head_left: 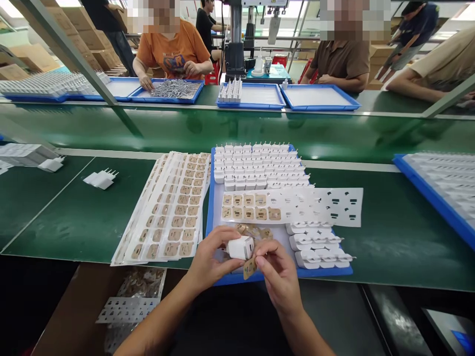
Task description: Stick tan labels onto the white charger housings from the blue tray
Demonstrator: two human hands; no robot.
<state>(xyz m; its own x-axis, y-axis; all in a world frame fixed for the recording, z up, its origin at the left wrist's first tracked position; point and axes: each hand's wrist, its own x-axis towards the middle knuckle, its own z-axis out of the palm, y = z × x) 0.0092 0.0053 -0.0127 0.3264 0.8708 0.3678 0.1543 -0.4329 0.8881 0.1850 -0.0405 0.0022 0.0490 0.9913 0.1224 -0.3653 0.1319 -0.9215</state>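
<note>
A white charger [240,247] with a dark port slot is held between the thumb and fingers of my left hand [212,257]. My right hand [278,269] pinches a small tan sticker [250,268] at the charger's lower right edge. Beyond them, a white sticker sheet [293,205] lies across the blue tray [210,212], with tan stickers on its left part and cut-outs on its right. Rows of white chargers [256,165] fill the tray's far end, and several more [315,249] sit at its right. Loose tan pieces [256,231] lie just behind my hands.
Stacked sticker sheets [166,212] lie left of the tray. Farther left are a few white chargers [100,179]. Another blue tray [434,190] stands at the right. Across the green belt [178,126], people sit behind trays. Below the table edge is a box of scraps [129,309].
</note>
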